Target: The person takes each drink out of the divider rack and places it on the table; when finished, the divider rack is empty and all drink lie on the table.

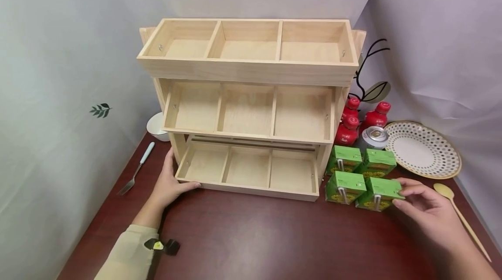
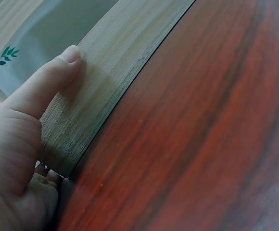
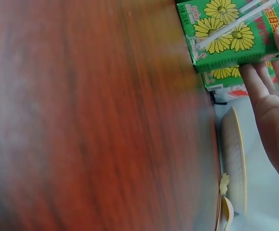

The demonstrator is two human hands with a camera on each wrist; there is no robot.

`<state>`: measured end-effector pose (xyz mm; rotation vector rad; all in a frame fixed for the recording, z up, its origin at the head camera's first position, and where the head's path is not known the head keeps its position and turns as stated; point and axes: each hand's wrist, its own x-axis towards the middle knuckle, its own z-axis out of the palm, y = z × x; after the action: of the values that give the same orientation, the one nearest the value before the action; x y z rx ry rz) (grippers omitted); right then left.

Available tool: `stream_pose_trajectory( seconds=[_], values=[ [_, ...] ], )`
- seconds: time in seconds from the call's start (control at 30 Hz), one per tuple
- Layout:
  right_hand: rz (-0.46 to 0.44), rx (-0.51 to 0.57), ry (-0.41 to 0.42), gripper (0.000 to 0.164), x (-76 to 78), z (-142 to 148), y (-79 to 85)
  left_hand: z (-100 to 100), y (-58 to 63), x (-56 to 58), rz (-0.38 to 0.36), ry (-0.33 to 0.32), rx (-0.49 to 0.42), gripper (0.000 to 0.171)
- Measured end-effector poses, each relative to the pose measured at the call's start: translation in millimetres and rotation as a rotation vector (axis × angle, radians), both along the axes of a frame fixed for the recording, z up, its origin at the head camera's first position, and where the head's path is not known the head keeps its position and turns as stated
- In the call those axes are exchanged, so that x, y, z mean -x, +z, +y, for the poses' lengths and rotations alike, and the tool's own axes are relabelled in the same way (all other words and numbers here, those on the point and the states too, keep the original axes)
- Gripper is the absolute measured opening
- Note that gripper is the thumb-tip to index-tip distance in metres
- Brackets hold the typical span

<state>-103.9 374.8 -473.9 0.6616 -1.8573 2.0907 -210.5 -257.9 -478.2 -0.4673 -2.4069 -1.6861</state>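
A three-tier wooden shelf [image 1: 247, 71], each tier split into three compartments, stands on the table. My left hand [image 1: 171, 183] grips the left front corner of its bottom tray, with the thumb [image 2: 57, 72] along the front board and the other fingers round the side. At the right, my right hand [image 1: 429, 208] pinches the nearest right green juice carton [image 1: 380, 193] between thumb and fingers. That carton, with yellow flowers and a straw on its face, also shows in the right wrist view [image 3: 231, 31]. Other green cartons [image 1: 345, 186] stand directly beside and behind it.
Red bottles [image 1: 375, 116] and a silver can [image 1: 372, 137] stand behind the cartons. A dotted plate [image 1: 419, 149] leans at the back right, with a gold spoon [image 1: 462, 217] in front. On the left are a white bowl [image 1: 157, 125] and a fork [image 1: 137, 167].
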Motion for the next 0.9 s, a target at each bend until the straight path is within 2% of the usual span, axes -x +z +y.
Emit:
stream_pose_trajectory(
  seconds=[0.27,0.47,0.67,0.73,0.8,0.9],
  values=[
    [-0.01,-0.022,-0.005,0.037,-1.8,4.3,1.9,3.7,-0.5,0.5,-0.001,-0.003,-0.005,0.131],
    [-0.028,-0.033,0.001,0.04,-1.5,5.4,2.0,4.1,-1.6,1.7,0.024,-0.004,-0.007,0.13],
    [-0.068,-0.155,-0.096,0.047,-8.1,6.3,14.0,5.3,-3.4,1.4,0.026,0.0,-0.006,0.128],
    [-0.052,-0.269,-0.186,0.047,-10.4,5.3,23.8,7.3,-3.3,-0.3,0.041,0.012,0.001,0.128],
    [-0.031,-0.383,-0.271,0.045,-11.7,2.4,35.7,10.5,-1.7,-5.1,0.085,0.034,0.041,0.128],
    [0.009,-0.634,-0.414,0.046,-11.6,-1.8,51.7,16.9,1.3,-15.8,0.168,0.094,0.111,0.129]
  ],
)
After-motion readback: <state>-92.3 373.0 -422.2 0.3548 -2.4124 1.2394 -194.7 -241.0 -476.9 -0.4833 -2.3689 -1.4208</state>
